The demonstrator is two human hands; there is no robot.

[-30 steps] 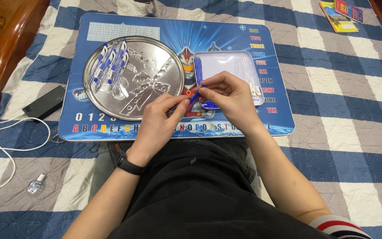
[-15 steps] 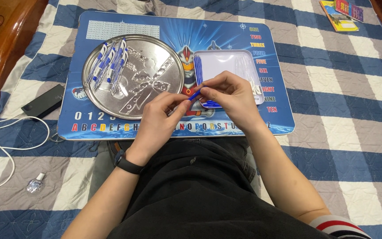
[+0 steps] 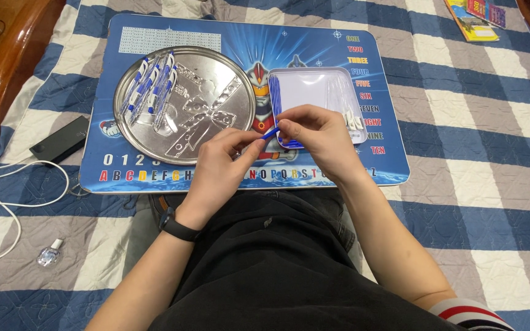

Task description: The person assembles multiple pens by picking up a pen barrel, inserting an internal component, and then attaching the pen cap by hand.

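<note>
I see a blue-and-white checked quilt [image 3: 480,184] filling the view, and on it a blue lap board [image 3: 338,49] printed with letters and a cartoon figure. On the board's left half sits a round metal tray [image 3: 216,79] with a bundle of blue-and-white pens [image 3: 151,86] lying at its upper left edge. To the right of the tray sits a white rectangular tray [image 3: 320,86] holding thin blue refills [image 3: 275,98] along its left wall. My left hand [image 3: 219,175] (a black watch [image 3: 178,228] on its wrist) and my right hand [image 3: 314,138] meet just in front of the white tray, both pinched shut on one small blue pen part [image 3: 270,133] held between their fingertips above the board. Off the board to the left lie a black box [image 3: 61,140], a white cable [image 3: 7,184] and a small clear bottle [image 3: 49,254].
</note>
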